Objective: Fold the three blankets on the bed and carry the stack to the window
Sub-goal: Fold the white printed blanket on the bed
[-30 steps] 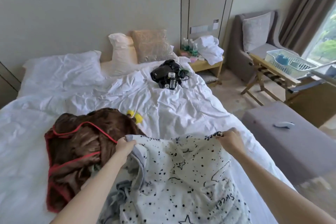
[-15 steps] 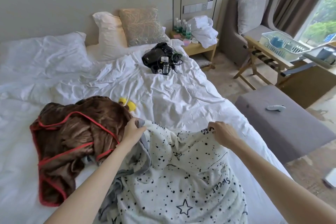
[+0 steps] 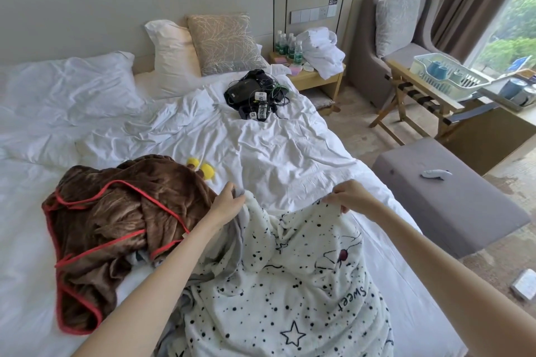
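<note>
A white blanket with black stars and dots (image 3: 290,284) lies spread over the near part of the white bed (image 3: 261,153). My left hand (image 3: 226,203) pinches its far left edge and my right hand (image 3: 348,197) pinches its far right edge, both held a little above the sheet. A crumpled brown blanket with red trim (image 3: 116,226) lies to the left, touching the white one. A bit of grey fabric (image 3: 139,256) shows under the brown blanket; what it is I cannot tell. The window (image 3: 510,23) is at the far right.
A yellow toy (image 3: 203,169) lies just beyond the brown blanket. Black gear with cables (image 3: 255,95) sits on the bed near the pillows. A grey bench (image 3: 449,197) stands right of the bed, with a luggage rack and plastic basket (image 3: 446,72), an armchair and a nightstand behind it.
Both hands have carried the white blanket's far edge further up the bed and slightly apart; more of its patterned surface lies spread out. The view has shifted a little.
</note>
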Tool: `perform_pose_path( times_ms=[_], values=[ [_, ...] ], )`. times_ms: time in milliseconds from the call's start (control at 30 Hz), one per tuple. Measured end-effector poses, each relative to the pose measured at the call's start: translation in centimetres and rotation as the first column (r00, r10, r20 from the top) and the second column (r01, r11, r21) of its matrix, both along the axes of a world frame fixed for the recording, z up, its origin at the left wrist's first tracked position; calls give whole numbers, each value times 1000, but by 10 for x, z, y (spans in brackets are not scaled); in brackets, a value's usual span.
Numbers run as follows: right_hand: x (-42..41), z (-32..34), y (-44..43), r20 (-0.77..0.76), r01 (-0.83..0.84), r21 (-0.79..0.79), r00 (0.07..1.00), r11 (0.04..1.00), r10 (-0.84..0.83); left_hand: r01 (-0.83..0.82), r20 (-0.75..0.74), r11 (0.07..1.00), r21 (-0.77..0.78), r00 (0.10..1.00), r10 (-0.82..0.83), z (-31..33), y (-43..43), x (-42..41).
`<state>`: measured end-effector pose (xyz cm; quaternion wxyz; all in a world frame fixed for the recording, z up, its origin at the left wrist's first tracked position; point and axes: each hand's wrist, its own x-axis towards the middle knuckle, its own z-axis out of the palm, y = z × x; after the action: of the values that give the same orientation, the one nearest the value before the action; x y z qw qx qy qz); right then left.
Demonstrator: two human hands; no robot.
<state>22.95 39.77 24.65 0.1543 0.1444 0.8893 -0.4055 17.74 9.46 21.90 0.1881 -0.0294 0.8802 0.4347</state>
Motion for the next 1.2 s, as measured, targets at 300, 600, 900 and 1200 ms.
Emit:
perform_pose_path(
  times_ms=[300, 600, 900, 1200],
  values=[
    [-24, 107, -59, -166, -23, -486, 984, 874, -66, -146, -68, 881, 449, 978, 197, 88, 33, -4],
    [-20, 145, -80, -197, -192, -613, 976, 766, 87, -68, -195, 860, 506, 962, 191, 134, 38, 28],
    [-6, 151, -96, -469, -363, -144, 844, 921, 259, -8, -25, 795, 606, 999, 28, 155, 30, 68],
    [6, 165, -101, -531, -477, -59, 759, 877, 377, -33, -209, 900, 435, 968, 137, 161, 41, 102]
  ],
)
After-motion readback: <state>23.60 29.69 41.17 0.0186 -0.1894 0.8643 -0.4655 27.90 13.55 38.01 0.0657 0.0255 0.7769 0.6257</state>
